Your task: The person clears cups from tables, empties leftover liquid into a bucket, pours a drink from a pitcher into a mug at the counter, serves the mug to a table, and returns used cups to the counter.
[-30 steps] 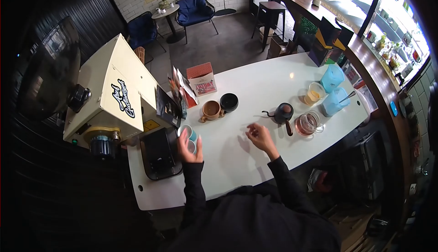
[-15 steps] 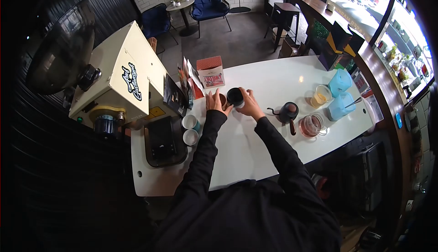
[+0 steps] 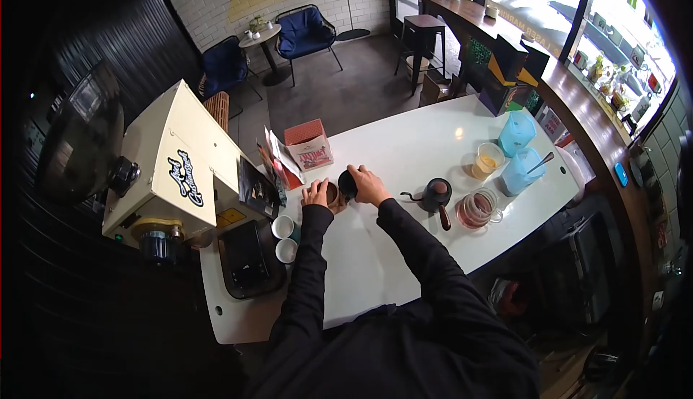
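Observation:
My left hand [image 3: 316,195] is closed around a small brown cup [image 3: 332,194] above the white counter [image 3: 390,247]. My right hand [image 3: 369,187] grips a black cup [image 3: 347,184], tipped toward the brown cup with its rim close by; whether the two touch, I cannot tell. What the cups contain is not visible. Nearest to my left forearm are two white-mouthed cups [image 3: 284,239]. To the right of my right hand stands a dark gooseneck kettle [image 3: 436,195] with a wooden handle.
At left a cream grinder [image 3: 170,161] stands beside a black scale-like tray [image 3: 249,258]. A red-and-white box [image 3: 309,146] sits behind my hands. On the right are a glass server [image 3: 477,208], a plastic cup [image 3: 488,161] and blue pitchers [image 3: 521,170].
The black cup has tilted further toward the brown cup, so its opening shows less. Both hands remain together. The camera view has shifted, showing more of the back wall.

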Demonstrator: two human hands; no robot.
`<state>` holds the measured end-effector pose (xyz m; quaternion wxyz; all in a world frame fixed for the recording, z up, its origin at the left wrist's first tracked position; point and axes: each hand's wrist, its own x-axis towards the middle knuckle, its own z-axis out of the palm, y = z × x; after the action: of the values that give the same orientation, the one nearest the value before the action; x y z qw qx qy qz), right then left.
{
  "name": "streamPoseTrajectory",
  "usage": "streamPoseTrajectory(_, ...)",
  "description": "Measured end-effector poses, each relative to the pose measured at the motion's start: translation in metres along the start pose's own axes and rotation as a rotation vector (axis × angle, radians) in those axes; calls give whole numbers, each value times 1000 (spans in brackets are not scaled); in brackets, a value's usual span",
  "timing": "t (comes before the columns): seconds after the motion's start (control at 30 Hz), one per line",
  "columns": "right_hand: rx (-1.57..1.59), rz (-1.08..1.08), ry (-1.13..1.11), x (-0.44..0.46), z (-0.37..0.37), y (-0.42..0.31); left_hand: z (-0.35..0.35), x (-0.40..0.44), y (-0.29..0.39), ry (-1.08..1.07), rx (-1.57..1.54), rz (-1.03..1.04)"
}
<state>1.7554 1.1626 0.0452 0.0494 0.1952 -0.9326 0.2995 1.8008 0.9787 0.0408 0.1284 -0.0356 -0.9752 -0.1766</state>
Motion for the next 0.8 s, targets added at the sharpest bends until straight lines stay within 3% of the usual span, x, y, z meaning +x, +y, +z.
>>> streamPoseTrajectory(0.4,-161,-31,-6,-98,-32,-12,-27,-78,42,-60,-120,146)
streamPoseTrajectory(0.8,-73,122,-33,-216,-73,-24,-32,-157,89,-131,-367,225)
